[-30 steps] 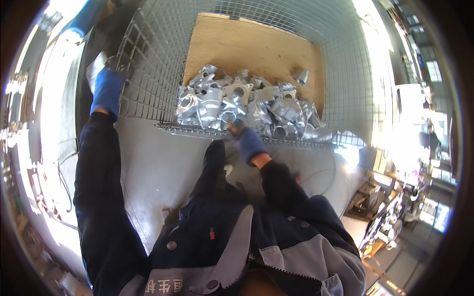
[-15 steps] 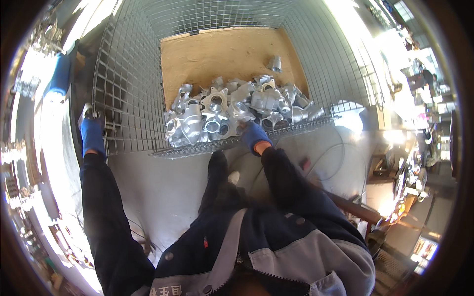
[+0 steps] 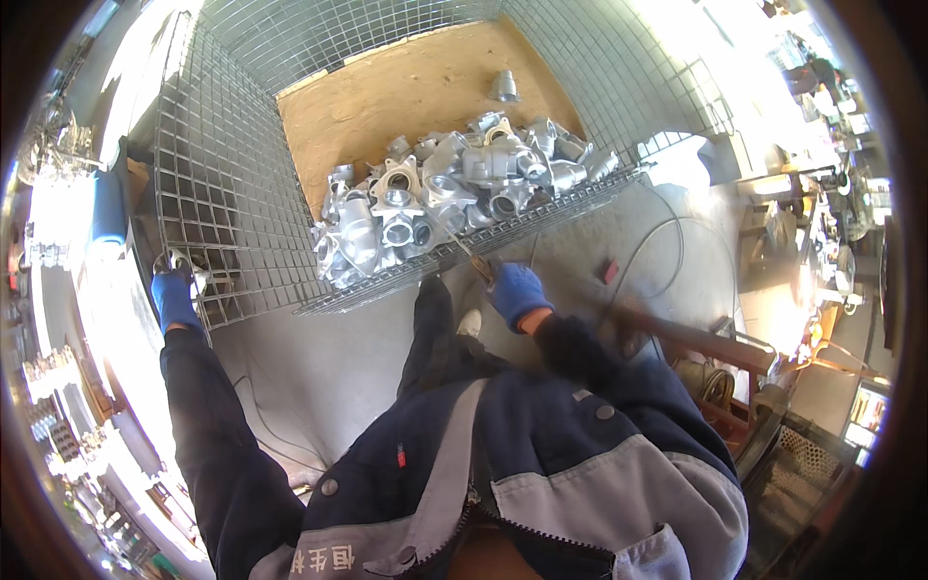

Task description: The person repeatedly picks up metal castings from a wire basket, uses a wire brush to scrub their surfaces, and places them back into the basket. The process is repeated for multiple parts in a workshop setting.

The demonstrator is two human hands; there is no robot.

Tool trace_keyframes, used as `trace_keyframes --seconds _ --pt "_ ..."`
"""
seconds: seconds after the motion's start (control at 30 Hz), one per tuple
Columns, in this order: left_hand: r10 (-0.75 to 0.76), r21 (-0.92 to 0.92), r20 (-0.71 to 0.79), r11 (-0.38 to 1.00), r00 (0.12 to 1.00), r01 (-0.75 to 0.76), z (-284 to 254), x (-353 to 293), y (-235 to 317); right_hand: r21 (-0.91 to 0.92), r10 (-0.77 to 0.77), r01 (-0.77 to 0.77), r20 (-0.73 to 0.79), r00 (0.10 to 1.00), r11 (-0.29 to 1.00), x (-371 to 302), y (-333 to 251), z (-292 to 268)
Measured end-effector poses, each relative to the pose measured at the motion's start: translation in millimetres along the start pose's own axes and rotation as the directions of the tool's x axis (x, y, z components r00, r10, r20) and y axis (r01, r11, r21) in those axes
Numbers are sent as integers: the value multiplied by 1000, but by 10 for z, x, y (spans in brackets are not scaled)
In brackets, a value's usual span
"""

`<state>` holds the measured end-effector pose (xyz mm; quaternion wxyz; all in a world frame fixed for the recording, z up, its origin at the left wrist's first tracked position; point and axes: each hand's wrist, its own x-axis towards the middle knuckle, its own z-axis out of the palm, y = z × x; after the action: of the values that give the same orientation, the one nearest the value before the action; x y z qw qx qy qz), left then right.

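Observation:
My left hand (image 3: pixel 174 298), in a blue glove, is closed on a silvery metal casting (image 3: pixel 178 261) beside the left wall of a wire mesh cage. Its fingers partly cover the casting. My right hand (image 3: pixel 516 293), also blue-gloved, grips a slim hand tool (image 3: pixel 476 257) with a thin pale shaft and a brownish handle. The shaft points up and left toward the cage's near edge. Behind that edge lies a heap of silver metal castings (image 3: pixel 447 188), with flanges and round openings. One lone casting (image 3: pixel 505 87) sits farther back.
The wire mesh cage (image 3: pixel 227 145) has a tan board floor (image 3: pixel 396 87). Its near wall is folded low. A cable (image 3: pixel 682 246) loops over the grey floor at right, near a small red object (image 3: pixel 609 271). A brown metal beam (image 3: pixel 715 346) juts in at right.
My right hand has drawn back from the heap toward me and slightly right, bringing the slim tool into view. My left hand sits lower. The whole view has turned a little.

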<state>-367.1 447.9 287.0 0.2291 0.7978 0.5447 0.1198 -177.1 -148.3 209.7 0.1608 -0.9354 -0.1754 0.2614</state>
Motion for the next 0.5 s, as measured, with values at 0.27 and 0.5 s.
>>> trace_keyframes --seconds 0.27,0.5 --pt "-181 63 5 981 983 181 -59 -2 12 88 40 -34 -69 997 996 0 -279 -494" --pt "61 -207 28 977 998 -54 -87 -107 -247 385 94 -44 -111 989 922 352 90 -632"
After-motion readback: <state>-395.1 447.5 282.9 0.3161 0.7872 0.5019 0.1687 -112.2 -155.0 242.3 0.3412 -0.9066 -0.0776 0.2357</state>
